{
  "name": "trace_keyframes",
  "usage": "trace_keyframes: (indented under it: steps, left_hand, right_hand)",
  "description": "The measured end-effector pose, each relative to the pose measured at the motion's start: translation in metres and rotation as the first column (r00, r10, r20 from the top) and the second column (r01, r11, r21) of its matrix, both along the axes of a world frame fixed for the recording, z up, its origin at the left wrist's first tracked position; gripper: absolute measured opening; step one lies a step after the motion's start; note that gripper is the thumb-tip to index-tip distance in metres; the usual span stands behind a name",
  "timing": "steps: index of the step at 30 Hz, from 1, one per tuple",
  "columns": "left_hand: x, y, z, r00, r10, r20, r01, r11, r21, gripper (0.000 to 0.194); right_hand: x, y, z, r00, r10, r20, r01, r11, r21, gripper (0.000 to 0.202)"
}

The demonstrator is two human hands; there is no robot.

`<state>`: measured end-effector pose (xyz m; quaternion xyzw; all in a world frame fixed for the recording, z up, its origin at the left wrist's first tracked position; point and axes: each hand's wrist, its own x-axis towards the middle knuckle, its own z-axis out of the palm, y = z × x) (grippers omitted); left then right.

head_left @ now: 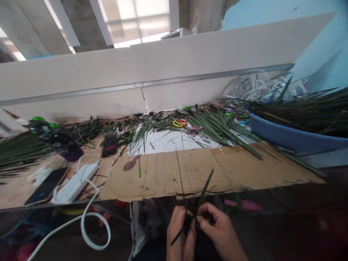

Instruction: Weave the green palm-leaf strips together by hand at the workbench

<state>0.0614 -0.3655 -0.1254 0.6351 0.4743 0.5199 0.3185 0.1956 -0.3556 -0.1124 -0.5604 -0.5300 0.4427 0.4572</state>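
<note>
Both hands meet low in the head view, just in front of the table's near edge. My left hand is closed around a small dark bundle of green leaf strips. One long green leaf strip sticks up from the bundle toward the cardboard, and a short end pokes out below my left fingers. Close against it, my right hand pinches the strips with thumb and forefinger. The fingers hide the middle of the bundle, so its shape cannot be made out. A flat cardboard sheet lies on the table right beyond the hands.
Cut green leaves lie behind the cardboard, with yellow-and-red-handled scissors among them. A blue basin full of leaves stands at the right. On the left are a white power strip, a phone and a dark bottle.
</note>
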Motion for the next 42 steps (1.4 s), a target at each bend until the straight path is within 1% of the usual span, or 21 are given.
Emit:
trace_keyframes:
  steps: [3,6,9,12,15,17,19,21,22,24,28,31,33,36,39,42]
  left_hand:
    - [-0.003,0.001,-0.001,0.998,-0.017,-0.066,0.019,1.0,0.02,0.013]
    - [-0.006,0.003,-0.005,0.993,-0.001,-0.116,0.012,0.995,0.096,0.014]
    - [-0.006,0.006,-0.013,0.994,0.033,-0.108,-0.017,0.989,0.146,0.014]
    - [-0.007,0.008,-0.021,0.995,0.035,-0.089,-0.024,0.992,0.125,0.013]
    - [-0.006,0.007,-0.024,1.0,0.023,-0.017,-0.022,0.998,0.061,0.014]
    - [-0.004,0.006,-0.024,0.997,0.037,0.073,-0.036,0.999,-0.012,0.019]
    - [-0.002,0.003,-0.022,0.986,0.069,0.152,-0.048,0.989,-0.138,0.025]
    - [0.0,0.002,-0.019,0.975,0.094,0.203,-0.035,0.96,-0.279,0.031]
    - [0.0,0.001,-0.017,0.969,0.102,0.225,-0.023,0.944,-0.328,0.034]
    - [0.002,0.001,-0.012,0.956,0.115,0.271,-0.005,0.926,-0.377,0.036]
    - [0.004,0.002,-0.003,0.931,0.142,0.336,0.001,0.92,-0.392,0.038]
    - [0.005,0.002,-0.003,0.893,0.145,0.426,0.064,0.897,-0.438,0.04]
    - [0.005,0.002,-0.006,0.843,0.132,0.521,0.153,0.87,-0.469,0.041]
    - [0.003,0.003,-0.011,0.77,0.11,0.629,0.262,0.844,-0.468,0.039]
    - [0.002,0.004,-0.014,0.716,0.1,0.691,0.334,0.82,-0.465,0.036]
    - [0.002,0.005,-0.015,0.683,0.12,0.72,0.368,0.796,-0.481,0.038]
  right_hand:
    - [-0.005,0.0,0.003,0.998,-0.048,-0.033,0.047,0.999,-0.017,0.015]
    - [-0.007,0.0,0.003,0.993,-0.061,-0.1,0.057,0.997,-0.042,0.015]
    - [-0.008,0.0,-0.001,0.987,-0.032,-0.155,0.025,0.999,-0.046,0.013]
    - [-0.009,0.0,-0.003,0.992,-0.057,-0.113,0.055,0.998,-0.015,0.015]
    - [-0.01,0.0,-0.004,0.991,-0.093,-0.092,0.093,0.996,-0.003,0.016]
    - [-0.009,0.001,-0.004,0.989,-0.072,-0.129,0.068,0.997,-0.032,0.014]
    - [-0.007,0.002,-0.004,0.983,-0.034,-0.18,0.023,0.998,-0.065,0.013]
    - [-0.006,0.003,-0.003,0.977,-0.008,-0.213,-0.009,0.997,-0.08,0.012]
    - [-0.005,0.003,-0.002,0.976,0.001,-0.22,-0.018,0.997,-0.079,0.012]
    - [-0.004,0.004,-0.001,0.975,0.019,-0.221,-0.036,0.997,-0.072,0.013]
    - [-0.003,0.005,-0.002,0.971,0.035,-0.236,-0.053,0.996,-0.069,0.015]
    - [-0.003,0.006,-0.005,0.941,0.056,-0.334,-0.092,0.991,-0.092,0.018]
    - [-0.004,0.006,-0.006,0.909,0.067,-0.411,-0.121,0.987,-0.106,0.022]
    - [-0.006,0.005,-0.006,0.866,0.051,-0.497,-0.133,0.983,-0.13,0.025]
    - [-0.008,0.003,-0.004,0.829,0.013,-0.559,-0.122,0.98,-0.157,0.027]
    - [-0.008,0.003,-0.001,0.819,0.023,-0.574,-0.14,0.977,-0.162,0.029]
